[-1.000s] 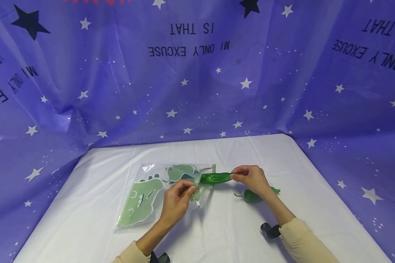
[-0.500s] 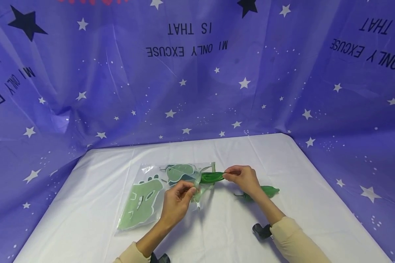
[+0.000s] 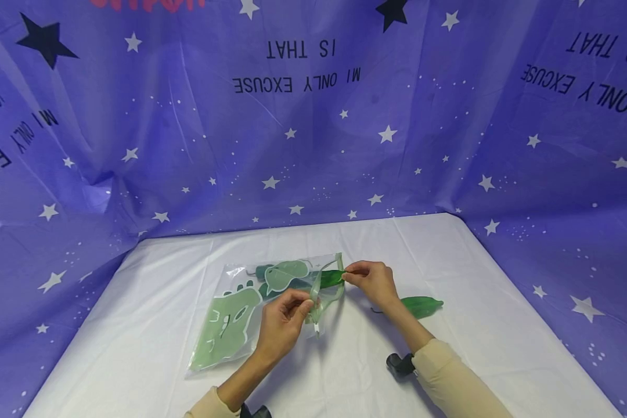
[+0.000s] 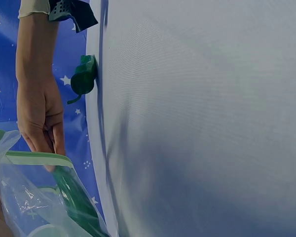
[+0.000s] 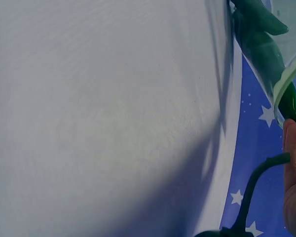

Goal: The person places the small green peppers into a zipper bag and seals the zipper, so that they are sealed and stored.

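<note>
A clear zip bag [image 3: 230, 331] printed with a green cartoon dinosaur lies on the table, its mouth facing right. My left hand [image 3: 282, 319] pinches the near edge of that mouth and keeps it parted. Between the fingertips of my right hand [image 3: 373, 281] is the tip of a long green pepper [image 3: 332, 278], most of it inside the bag. Another green pepper [image 5: 259, 15] shows through the plastic, partly hidden by the print. On the table, partly behind my right forearm, rests a further green pepper [image 3: 422, 307]; its curved stem [image 5: 249, 192] looms large in the right wrist view.
A white cloth covers the table [image 3: 345, 371]. Purple star-printed sheeting [image 3: 313, 145] hangs behind it and along both sides. Black wrist devices [image 3: 399, 366] sit under the forearms, just above the cloth.
My right hand has moved left, pushing the pepper deeper into the bag until little more than its tip sticks out. My left hand stays at the bag's mouth. More of the pepper on the table shows.
</note>
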Demonstrator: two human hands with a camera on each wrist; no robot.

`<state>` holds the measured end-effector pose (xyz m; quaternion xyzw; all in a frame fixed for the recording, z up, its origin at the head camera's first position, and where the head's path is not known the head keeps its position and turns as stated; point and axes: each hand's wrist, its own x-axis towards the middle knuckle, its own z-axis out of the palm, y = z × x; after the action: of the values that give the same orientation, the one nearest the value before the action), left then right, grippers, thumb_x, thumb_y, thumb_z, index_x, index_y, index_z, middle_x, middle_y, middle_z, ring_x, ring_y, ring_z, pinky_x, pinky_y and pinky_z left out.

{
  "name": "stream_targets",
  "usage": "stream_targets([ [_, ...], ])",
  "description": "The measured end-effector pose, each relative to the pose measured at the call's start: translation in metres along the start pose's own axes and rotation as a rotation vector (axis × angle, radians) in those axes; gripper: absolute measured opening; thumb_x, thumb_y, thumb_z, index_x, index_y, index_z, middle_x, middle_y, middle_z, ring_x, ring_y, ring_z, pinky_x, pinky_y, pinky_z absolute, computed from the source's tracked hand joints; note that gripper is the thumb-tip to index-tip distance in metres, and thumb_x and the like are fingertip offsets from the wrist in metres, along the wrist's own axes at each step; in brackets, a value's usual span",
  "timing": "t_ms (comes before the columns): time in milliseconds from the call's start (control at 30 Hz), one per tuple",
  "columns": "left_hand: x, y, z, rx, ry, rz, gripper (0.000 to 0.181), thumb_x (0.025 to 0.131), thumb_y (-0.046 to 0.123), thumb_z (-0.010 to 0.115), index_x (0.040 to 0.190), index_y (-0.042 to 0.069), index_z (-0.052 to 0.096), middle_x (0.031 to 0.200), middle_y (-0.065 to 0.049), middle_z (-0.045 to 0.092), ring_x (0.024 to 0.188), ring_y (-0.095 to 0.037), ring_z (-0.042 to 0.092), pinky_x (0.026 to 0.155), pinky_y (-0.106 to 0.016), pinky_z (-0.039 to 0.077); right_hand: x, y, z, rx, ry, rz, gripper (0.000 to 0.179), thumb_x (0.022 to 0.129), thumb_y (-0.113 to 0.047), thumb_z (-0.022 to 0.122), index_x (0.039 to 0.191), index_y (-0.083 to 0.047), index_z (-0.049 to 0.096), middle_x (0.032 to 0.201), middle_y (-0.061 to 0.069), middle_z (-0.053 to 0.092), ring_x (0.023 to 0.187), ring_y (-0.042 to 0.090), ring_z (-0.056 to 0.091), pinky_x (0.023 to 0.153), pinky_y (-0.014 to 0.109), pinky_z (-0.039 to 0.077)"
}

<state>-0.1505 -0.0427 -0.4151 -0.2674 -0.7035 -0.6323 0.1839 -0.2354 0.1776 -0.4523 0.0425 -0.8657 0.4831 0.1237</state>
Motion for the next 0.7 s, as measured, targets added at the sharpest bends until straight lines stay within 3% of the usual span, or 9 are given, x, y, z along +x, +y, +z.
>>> stream_targets([
  [300,-0.001,0.000,0.000,0.001,0.000,0.015,0.007,0.082,-0.014,0.064,0.086,-0.009,0.061,0.080,-0.019,0.068,0.073,-0.025,0.068,0.065,-0.022,0.054,0.002,-0.002,0.008,0.019,0.051,-0.035,0.013,0.074,-0.017,0.083,0.083,-0.013,0.076,0.075,-0.002,0.072,0.069,0.010,0.068,0.060,0.024,0.051],
  [700,-0.002,0.002,0.002,-0.027,-0.012,-0.011,0.006,0.083,-0.013,0.063,0.087,-0.010,0.061,0.081,-0.020,0.068,0.074,-0.025,0.068,0.064,-0.021,0.053,0.004,-0.004,0.024,0.015,0.072,-0.084,0.011,0.074,-0.018,0.083,0.081,-0.015,0.075,0.074,-0.005,0.071,0.067,0.008,0.067,0.058,0.024,0.051],
])
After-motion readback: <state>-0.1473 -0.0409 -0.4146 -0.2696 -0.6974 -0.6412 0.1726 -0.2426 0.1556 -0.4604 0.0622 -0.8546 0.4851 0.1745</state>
